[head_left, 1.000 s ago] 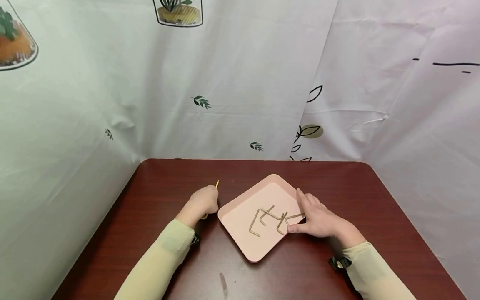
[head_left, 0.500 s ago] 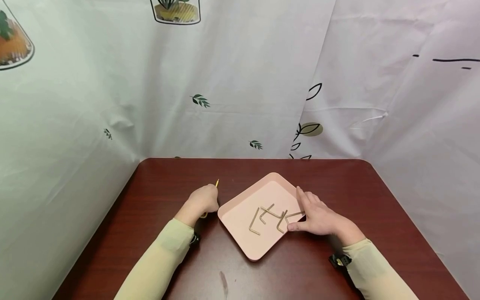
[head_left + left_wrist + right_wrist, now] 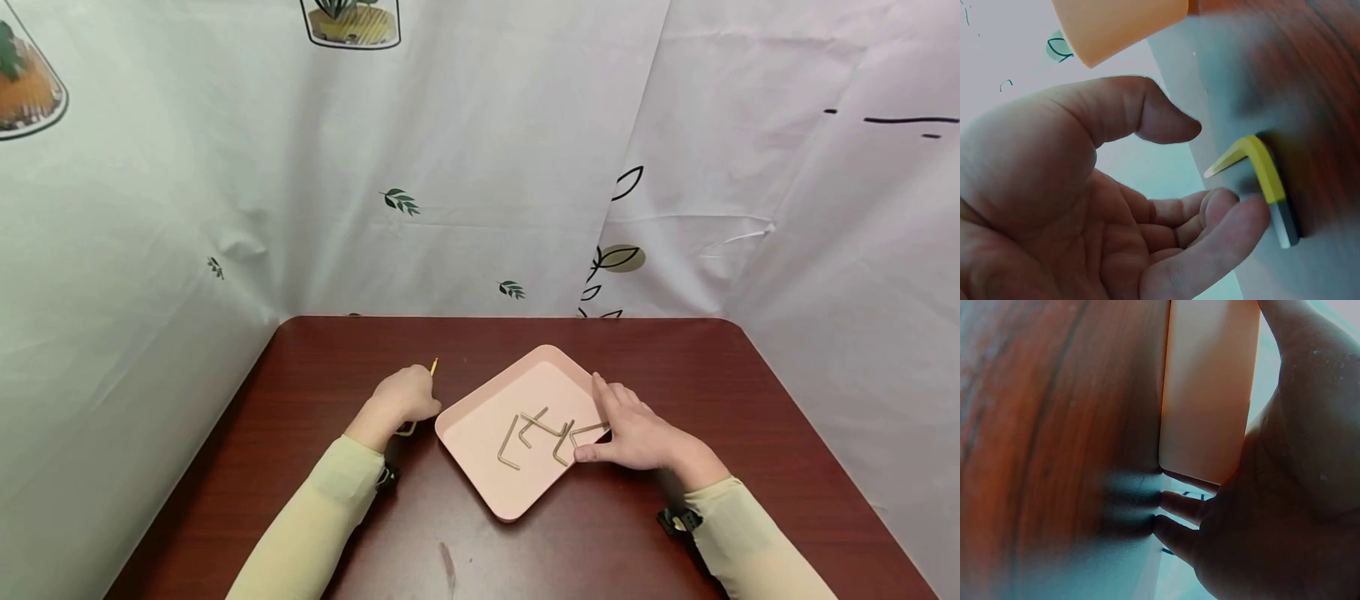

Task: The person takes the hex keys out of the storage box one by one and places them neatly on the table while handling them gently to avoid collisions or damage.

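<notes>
Beside the pink tray's left corner, the left hand [image 3: 402,397] is over a yellow L-shaped rod [image 3: 434,366], parts of which show past the hand. The left wrist view shows that hand [image 3: 1104,206] with thumb and fingers apart and the index fingertip close against the rod [image 3: 1264,169]; contact is unclear. The right hand [image 3: 641,433] rests at the tray's right corner, thumb along the near side and fingers along the far side. In the right wrist view the tray wall [image 3: 1210,394] lies against this hand [image 3: 1291,469].
Several brass-coloured L-shaped rods [image 3: 507,442] lie in the pink tray [image 3: 506,500], some crossing. The tray stands turned cornerwise on a dark red-brown wooden table [image 3: 360,342]. White printed cloth [image 3: 480,167] hangs behind the table and at both sides.
The left hand has shifted slightly up and left, its fingers looser, while the yellow rod has stayed in place. The right hand and the tray keep their places.
</notes>
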Motion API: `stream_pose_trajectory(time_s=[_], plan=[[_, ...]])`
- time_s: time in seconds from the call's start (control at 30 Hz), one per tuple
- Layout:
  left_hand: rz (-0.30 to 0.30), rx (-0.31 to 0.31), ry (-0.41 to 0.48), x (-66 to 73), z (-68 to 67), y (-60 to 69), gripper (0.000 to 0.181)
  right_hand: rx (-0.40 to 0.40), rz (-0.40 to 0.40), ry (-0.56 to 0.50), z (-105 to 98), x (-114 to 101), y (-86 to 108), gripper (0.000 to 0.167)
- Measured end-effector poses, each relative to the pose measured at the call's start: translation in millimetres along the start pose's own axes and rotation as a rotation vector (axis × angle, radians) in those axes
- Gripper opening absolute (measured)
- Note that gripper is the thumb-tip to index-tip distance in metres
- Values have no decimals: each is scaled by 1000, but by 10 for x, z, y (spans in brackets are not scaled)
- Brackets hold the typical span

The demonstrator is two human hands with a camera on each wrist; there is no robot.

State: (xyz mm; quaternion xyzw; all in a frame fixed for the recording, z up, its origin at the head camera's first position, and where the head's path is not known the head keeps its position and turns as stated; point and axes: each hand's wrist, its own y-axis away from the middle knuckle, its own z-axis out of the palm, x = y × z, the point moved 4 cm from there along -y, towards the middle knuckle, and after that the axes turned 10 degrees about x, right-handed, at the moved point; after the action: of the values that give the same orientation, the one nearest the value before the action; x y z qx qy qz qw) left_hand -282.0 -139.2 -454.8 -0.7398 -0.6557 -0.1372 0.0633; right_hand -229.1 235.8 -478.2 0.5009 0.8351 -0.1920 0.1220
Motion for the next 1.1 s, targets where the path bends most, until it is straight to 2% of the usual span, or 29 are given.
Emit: stream_pose_trajectory(time_s=[0.2, 0.4, 0.8, 1.1], plan=[[-53, 75, -19, -7, -73, -21, 23, 1, 1, -1, -10, -9, 4, 136], [-75, 135, -10, 28, -142, 19, 35, 1, 1, -11, -3, -7, 11, 136], [-45, 186, 31, 84, -144, 27, 46, 9, -7, -1, -5, -10, 9, 136], [13, 266, 18, 196, -165, 65, 37, 8, -8, 0, -22, -32, 10, 136]])
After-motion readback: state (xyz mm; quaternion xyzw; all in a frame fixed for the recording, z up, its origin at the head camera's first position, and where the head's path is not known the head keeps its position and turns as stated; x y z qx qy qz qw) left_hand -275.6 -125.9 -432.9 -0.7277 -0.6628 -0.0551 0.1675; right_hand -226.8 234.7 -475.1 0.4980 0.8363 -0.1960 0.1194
